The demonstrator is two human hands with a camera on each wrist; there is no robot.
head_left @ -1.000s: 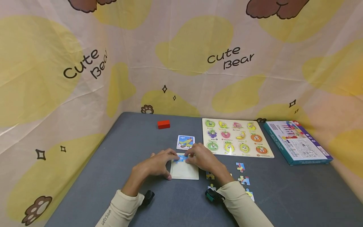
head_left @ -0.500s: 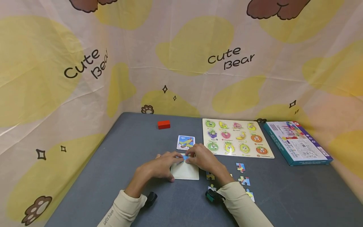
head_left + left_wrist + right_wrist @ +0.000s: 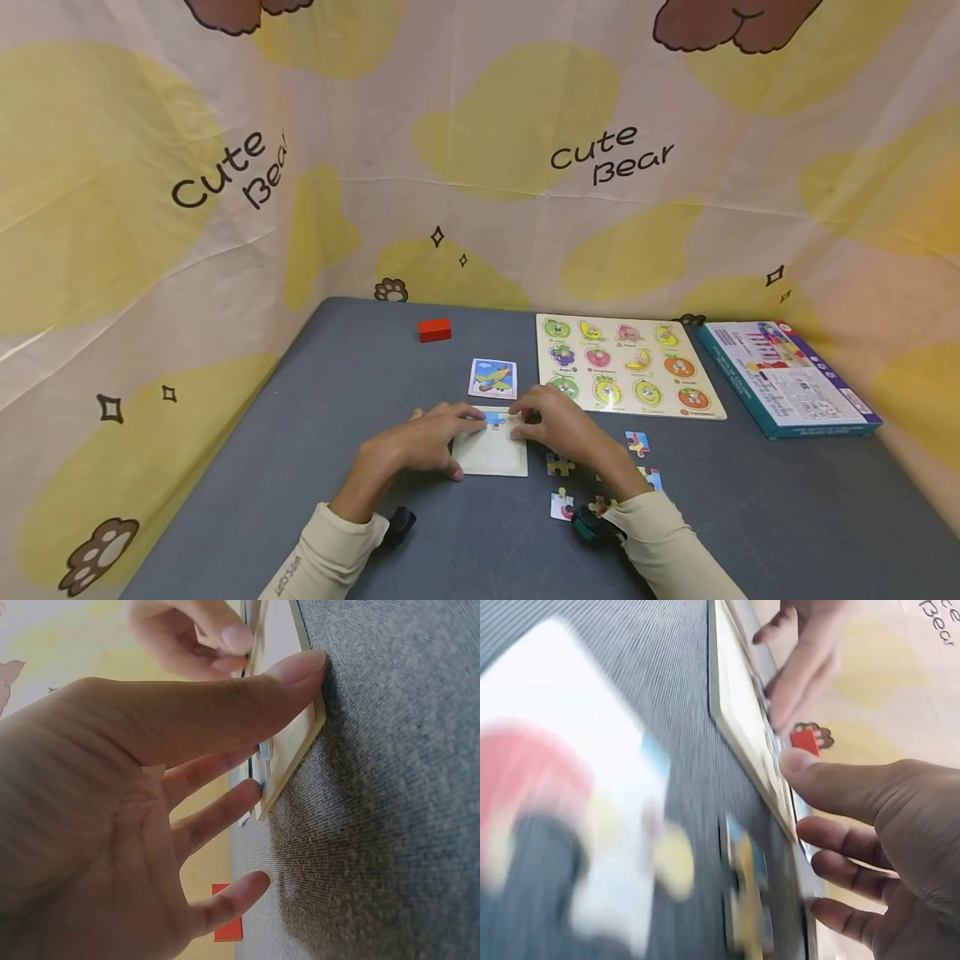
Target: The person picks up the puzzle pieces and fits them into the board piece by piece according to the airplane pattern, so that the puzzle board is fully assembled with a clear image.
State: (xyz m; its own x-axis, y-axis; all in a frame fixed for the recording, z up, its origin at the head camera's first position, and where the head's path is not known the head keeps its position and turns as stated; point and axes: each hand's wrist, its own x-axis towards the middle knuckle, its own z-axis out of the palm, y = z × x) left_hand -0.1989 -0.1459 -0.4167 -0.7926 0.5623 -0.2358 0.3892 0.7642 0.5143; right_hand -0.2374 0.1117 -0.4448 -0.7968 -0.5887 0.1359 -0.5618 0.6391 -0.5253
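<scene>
A pale square puzzle tray lies flat, with blue jigsaw pieces along its far side. The left hand rests at its left side, fingertips by the pieces and thumb at the near corner; the left wrist view shows the thumb over the tray and the other fingers spread. Over the tray's right edge is the right hand, thumb and fingers parted with nothing visible between them. Behind the tray lies a picture card showing a yellow plane.
Several loose jigsaw pieces lie to the right, some partly hidden by the right arm. Farther back are a fruit board, a teal-edged box at the right, and a red block toward the back left.
The right hand has moved right, off the blue pieces, uncovering them and more loose pieces near its wrist. The left hand first shifted slightly right and nearer, then stayed still.
</scene>
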